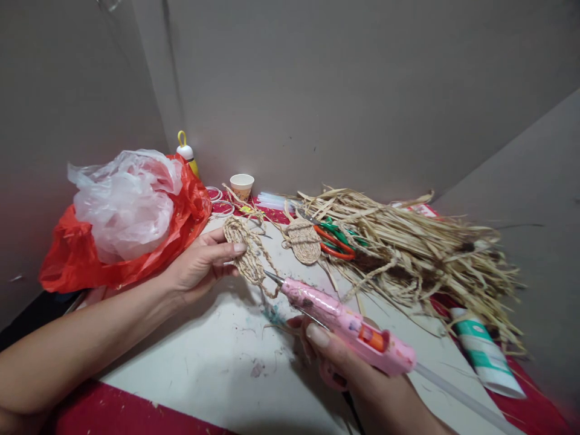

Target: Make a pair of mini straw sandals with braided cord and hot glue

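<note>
My left hand (pixel 199 266) pinches a small woven straw piece (pixel 247 254) of braided fibre and holds it just above the white board (pixel 203 362). My right hand (pixel 362 380) is wrapped round a pink hot glue gun (pixel 348 326). The gun's metal nozzle points left and nearly touches the lower edge of the braid. A clear glue stick sticks out of the gun's back toward the lower right.
A second woven straw oval (pixel 304 240) lies by red and green scissors (pixel 338 240). A heap of dry straw (pixel 426 254) fills the right side. A red and clear plastic bag (pixel 127 217), a paper cup (pixel 241 185), a yellow bottle (pixel 186 151) and a green-white tube (pixel 484 353) stand around.
</note>
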